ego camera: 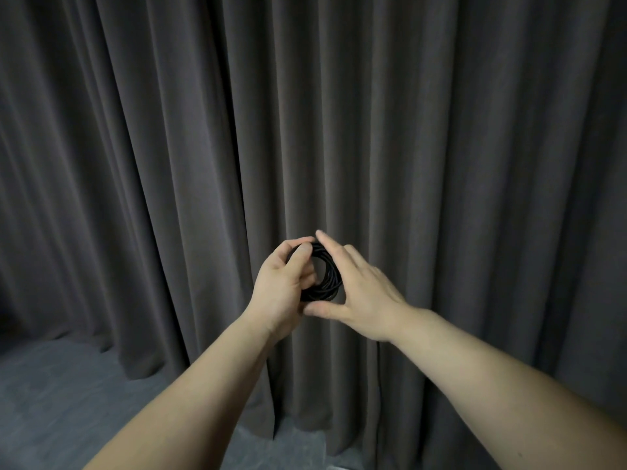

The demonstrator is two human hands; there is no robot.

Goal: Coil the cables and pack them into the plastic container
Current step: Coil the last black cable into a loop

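Observation:
A black cable [326,276], wound into a small round coil of several turns, is held up in the air in front of me. My left hand [283,286] grips the coil's left side, thumb on its front and fingers curled behind it. My right hand [356,293] lies against the coil's right side with straight fingers, its index finger along the top edge and its thumb under the bottom of the coil. No plastic container is in view.
A dark grey pleated curtain [441,147] fills the background from left to right. A grey carpeted floor [68,401] shows at the lower left and along the bottom.

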